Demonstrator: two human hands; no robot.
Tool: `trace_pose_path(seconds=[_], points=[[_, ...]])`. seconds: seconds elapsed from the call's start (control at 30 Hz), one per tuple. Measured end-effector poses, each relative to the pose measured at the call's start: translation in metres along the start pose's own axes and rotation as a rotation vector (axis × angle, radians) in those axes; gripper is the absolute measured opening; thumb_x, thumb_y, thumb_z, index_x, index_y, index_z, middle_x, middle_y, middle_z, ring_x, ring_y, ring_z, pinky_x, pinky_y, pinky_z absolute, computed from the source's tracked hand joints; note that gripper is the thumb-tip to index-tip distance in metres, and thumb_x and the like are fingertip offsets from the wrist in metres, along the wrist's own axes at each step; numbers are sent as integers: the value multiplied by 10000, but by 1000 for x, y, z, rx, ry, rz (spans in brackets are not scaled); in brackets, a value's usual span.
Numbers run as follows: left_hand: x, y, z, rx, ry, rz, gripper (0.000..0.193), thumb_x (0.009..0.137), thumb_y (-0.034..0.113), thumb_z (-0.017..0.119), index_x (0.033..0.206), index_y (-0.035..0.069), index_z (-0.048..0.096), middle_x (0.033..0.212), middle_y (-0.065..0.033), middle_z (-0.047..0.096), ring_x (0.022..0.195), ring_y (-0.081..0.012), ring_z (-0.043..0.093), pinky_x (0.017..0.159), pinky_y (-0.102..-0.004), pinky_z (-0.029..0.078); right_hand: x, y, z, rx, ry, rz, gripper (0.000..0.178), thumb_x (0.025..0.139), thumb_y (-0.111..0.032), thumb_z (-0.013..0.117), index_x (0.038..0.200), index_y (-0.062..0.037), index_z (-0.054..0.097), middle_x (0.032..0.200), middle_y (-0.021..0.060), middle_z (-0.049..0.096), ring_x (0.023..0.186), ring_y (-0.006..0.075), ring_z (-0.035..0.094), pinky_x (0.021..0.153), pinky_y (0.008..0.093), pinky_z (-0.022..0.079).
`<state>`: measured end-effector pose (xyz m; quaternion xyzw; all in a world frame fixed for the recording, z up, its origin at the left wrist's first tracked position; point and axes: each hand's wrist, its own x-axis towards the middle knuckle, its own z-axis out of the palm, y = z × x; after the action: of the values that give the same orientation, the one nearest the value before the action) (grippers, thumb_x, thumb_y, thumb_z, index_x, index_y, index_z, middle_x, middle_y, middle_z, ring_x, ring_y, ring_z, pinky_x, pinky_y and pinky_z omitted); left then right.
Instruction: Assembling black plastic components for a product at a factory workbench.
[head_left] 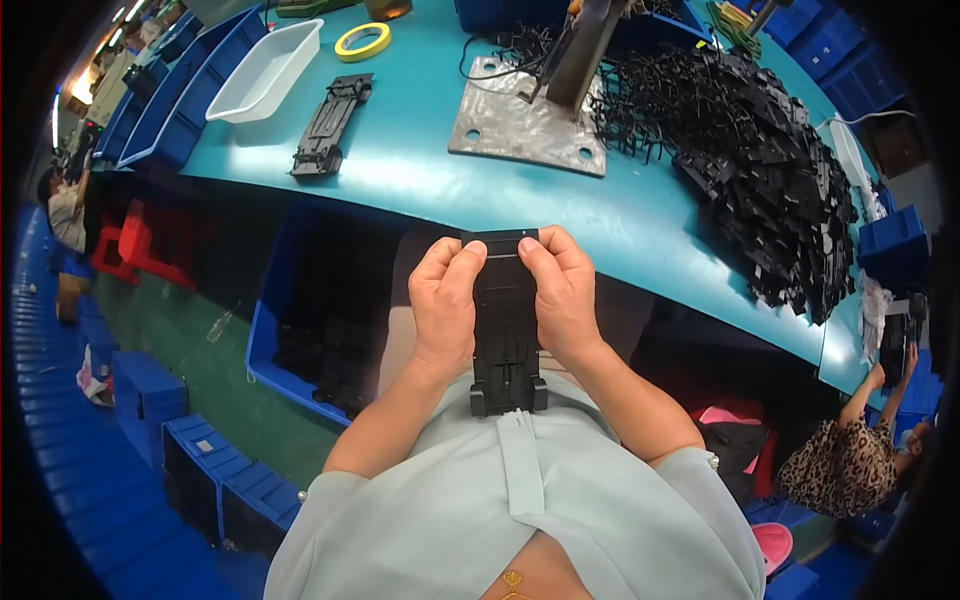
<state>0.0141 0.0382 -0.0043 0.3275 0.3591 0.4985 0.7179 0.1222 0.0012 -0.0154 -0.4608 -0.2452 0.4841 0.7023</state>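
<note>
Between my hands is a black plastic toy car chassis point(505, 320), held lengthwise with its near end, which has wheel-like lumps at both sides, against my shirt. My left hand point(447, 295) grips its far left corner, thumb pressed on top. At the far right corner my right hand point(562, 285) is closed the same way, thumb on the surface. The fingers beneath the part are hidden. A similar black chassis point(332, 125) lies on the turquoise table point(400, 180), beyond my left hand.
A metal base plate point(490, 125) with an upright post point(588, 60) stands ahead. Black plastic parts point(770, 170) are heaped at the right. A white tray point(265, 75) and yellow tape roll point(363, 41) sit at the back left. Below the table edge is a blue bin point(262, 330). Co-workers sit at both sides.
</note>
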Motion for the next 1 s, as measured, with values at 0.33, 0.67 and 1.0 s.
trace_pose_path(seconds=[0.33,0.67,1.0], points=[[-26,-6,-11,-56,-30,-44,251,880,58,547,651,101,455,652,63,470,578,-8,406,504,-196,371,-28,9,-6,-34,-6,-5,164,908,-87,537,749,-66,501,715,-55,489,652,15,395,572,189,356],[-49,5,-8,-96,5,-93,277,970,305,487,877,61,579,791,-1,603,660,-66,556,592,-212,466,-46,0,0,25,-26,50,167,922,-130,516,764,-77,496,730,-42,504,676,28,421,614,197,373],[-66,5,-30,-31,-205,-198,466,954,475,448,1030,30,562,871,-41,610,739,-99,576,629,-235,464,-58,-21,6,225,-6,76,182,957,-202,500,867,-49,541,823,13,581,751,79,529,675,248,447]])
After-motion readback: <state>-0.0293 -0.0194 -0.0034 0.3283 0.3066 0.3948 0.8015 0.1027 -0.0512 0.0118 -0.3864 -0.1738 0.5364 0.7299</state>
